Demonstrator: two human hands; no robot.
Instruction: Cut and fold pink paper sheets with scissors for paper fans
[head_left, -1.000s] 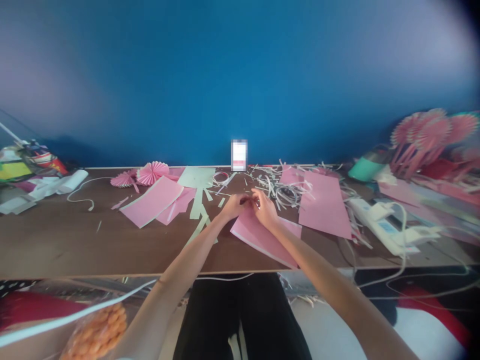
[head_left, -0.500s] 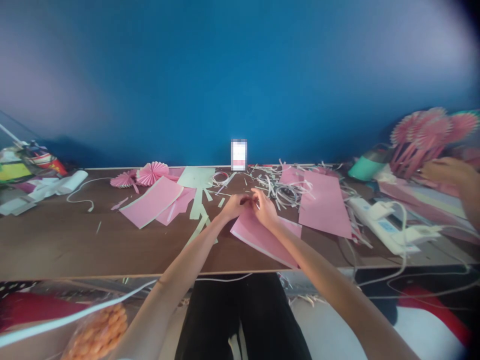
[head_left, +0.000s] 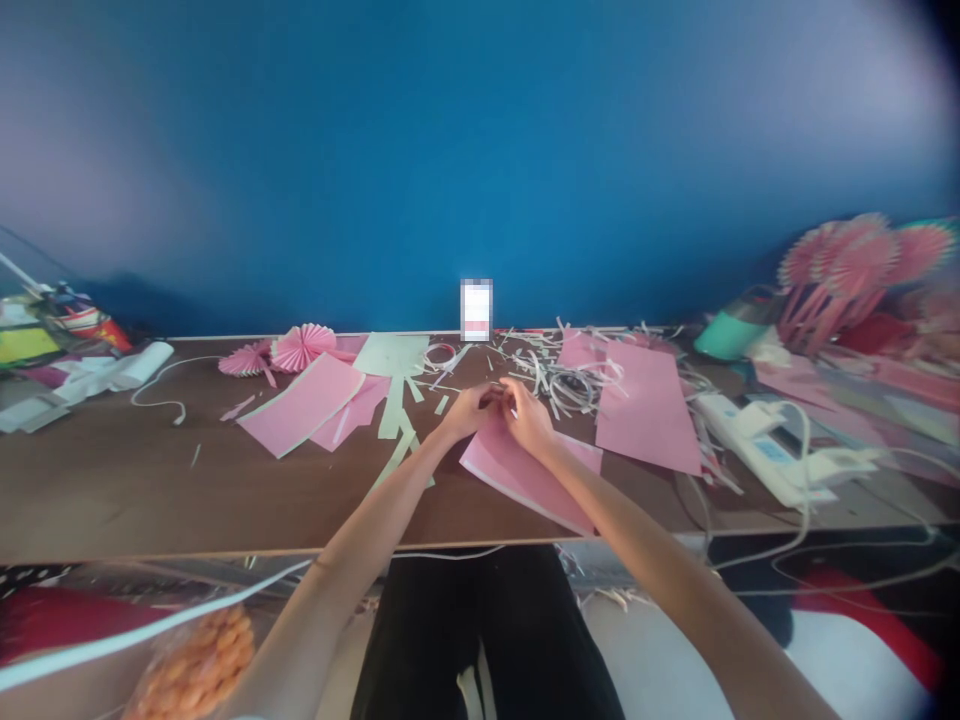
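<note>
Both my hands meet at the far corner of a pink paper sheet (head_left: 525, 472) lying on the brown table (head_left: 150, 490). My left hand (head_left: 469, 410) has its fingers curled and pinched at the paper's far edge. My right hand (head_left: 527, 420) is also closed there, fingertips pressed on the same edge, touching the left hand. What exactly sits between the fingertips is too small to make out beyond the pink paper.
More pink sheets lie at left (head_left: 304, 402) and right (head_left: 651, 408). Folded pink fans (head_left: 300, 346), pale green paper (head_left: 394, 355), a heap of paper strips (head_left: 570, 378), a white power strip (head_left: 765, 455) with cables and pink rosettes (head_left: 855, 262) surround them. A bag of orange snacks (head_left: 195, 665) sits near my lap.
Another person's hand that reached in at the far right half a second ago is gone. My hands have stayed at the paper's edge.
</note>
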